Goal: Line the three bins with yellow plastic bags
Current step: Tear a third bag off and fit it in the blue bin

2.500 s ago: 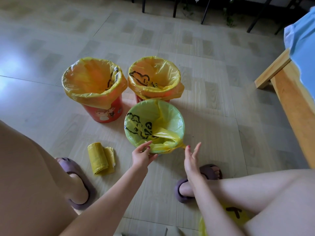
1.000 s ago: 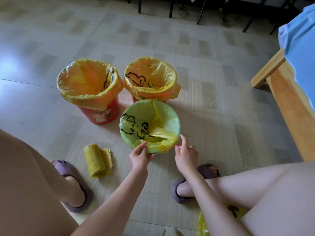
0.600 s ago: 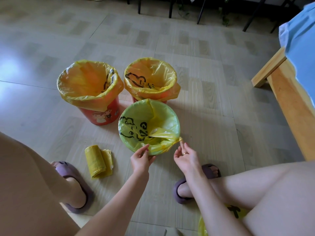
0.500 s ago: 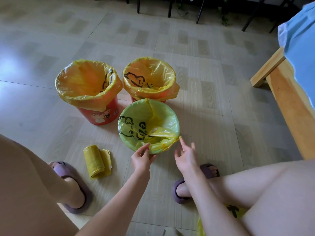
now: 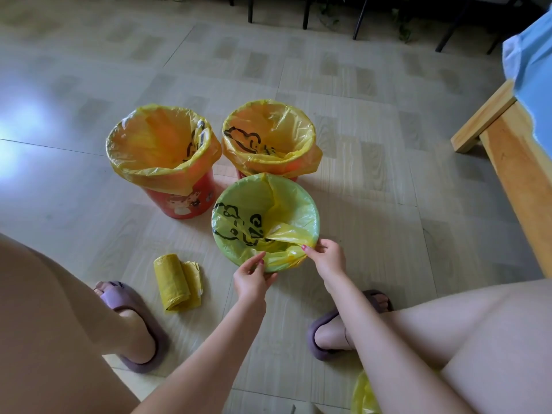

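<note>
On the floor at my feet, I pinch the yellow bag (image 5: 286,231) at the green bin's (image 5: 230,252) near rim with my left hand (image 5: 252,277) and right hand (image 5: 327,259), finishing the last lining; next, I judge, tuck the loose gather snug.

Person, seen from above. Both arms are bare, with no sleeve in view; both legs are bare. The left hand (image 5: 252,277) and the right hand (image 5: 327,259) show pink-red polish on the nails of the fingers (image 5: 304,248). Each foot wears an open-toed, thick-soled slide: the left slipper (image 5: 136,327) is mauve, the right slipper (image 5: 324,330) a darker purple, toes showing at the front.
</note>
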